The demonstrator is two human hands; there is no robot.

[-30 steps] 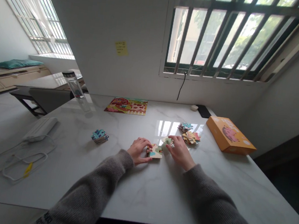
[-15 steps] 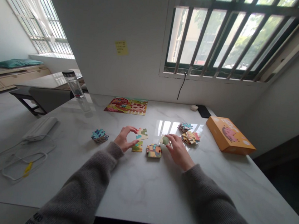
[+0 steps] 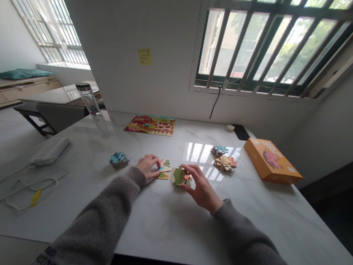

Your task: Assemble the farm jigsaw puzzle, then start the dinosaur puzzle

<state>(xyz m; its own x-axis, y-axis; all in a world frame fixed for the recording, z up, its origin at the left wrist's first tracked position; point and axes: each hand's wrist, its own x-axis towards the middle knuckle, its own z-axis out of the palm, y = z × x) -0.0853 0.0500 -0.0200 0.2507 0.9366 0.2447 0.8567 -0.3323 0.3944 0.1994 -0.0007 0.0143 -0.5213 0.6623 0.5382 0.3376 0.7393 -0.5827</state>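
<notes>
Puzzle piece (image 3: 177,175), its right edge hidden by right fingers (image 3: 188,186).

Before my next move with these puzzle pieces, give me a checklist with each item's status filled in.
1. Right hand has the green-and-brown puzzle piece: ok, pinched between thumb and fingers.
2. Surface beneath that piece is visible: not ok, piece and fingers hide it.
3. Left hand grips the cream-and-green puzzle piece firmly: cannot tell, it is at the left edge.
4. That piece is interlocked with the yellow-green puzzle piece nearer the person: cannot tell.
5. Blue-topped puzzle stack is apart from the left hand: ok.
6. Farm picture sheet is uncovered: ok.
</notes>
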